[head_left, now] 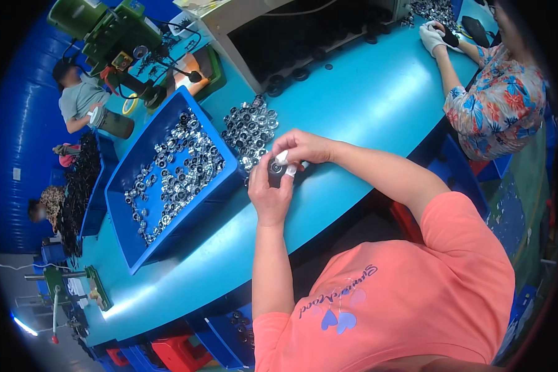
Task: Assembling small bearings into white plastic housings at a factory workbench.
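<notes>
Both my hands meet over the near edge of the blue-green table (335, 180). Between the fingertips is a small shiny round metal part with a dark centre (276, 167). My left hand (271, 196) grips it from the near side, thumb and fingers closed around it. From the right, my right hand (310, 147) pinches at the same part, its fingers bent. White coverings wrap some fingertips. Just beyond my hands lies a loose pile of similar chrome round parts (249, 127). To the left, a blue bin (130, 248) holds many more of them.
A green machine (115, 46) stands at the far left. Behind the pile is a grey-framed opening (232, 53) with black round pieces along it. At right, a gloved co-worker (496, 111) works by another metal pile (434, 11). Red stools (180, 353) and blue bins sit below.
</notes>
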The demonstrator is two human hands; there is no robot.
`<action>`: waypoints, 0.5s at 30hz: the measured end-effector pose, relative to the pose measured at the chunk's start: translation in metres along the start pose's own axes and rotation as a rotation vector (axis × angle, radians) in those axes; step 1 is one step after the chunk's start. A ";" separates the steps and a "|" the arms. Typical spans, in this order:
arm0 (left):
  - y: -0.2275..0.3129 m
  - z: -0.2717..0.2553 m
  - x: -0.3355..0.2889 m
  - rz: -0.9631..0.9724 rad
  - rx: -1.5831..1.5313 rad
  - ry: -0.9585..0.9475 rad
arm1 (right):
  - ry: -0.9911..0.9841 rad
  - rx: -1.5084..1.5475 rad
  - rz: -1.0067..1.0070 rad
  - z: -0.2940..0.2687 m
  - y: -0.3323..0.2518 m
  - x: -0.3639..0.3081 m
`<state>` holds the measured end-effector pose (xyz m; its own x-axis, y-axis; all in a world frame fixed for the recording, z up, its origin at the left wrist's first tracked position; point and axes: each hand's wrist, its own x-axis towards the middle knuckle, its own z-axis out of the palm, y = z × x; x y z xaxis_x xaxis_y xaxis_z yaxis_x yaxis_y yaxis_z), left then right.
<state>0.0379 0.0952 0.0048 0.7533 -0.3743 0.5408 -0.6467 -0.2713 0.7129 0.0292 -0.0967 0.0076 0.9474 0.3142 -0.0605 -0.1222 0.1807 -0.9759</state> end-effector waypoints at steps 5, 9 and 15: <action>-0.002 0.001 -0.001 -0.055 0.014 0.011 | 0.047 -0.129 -0.003 0.007 -0.001 0.004; 0.002 0.003 -0.002 -0.033 0.067 0.009 | 0.083 -0.101 0.010 0.010 0.000 0.004; -0.012 0.004 -0.004 0.098 0.181 0.049 | 0.107 -0.073 -0.052 0.010 0.014 0.011</action>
<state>0.0422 0.0959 -0.0076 0.6875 -0.3646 0.6280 -0.7251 -0.3924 0.5659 0.0348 -0.0811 -0.0050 0.9785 0.2046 -0.0278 -0.0541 0.1243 -0.9908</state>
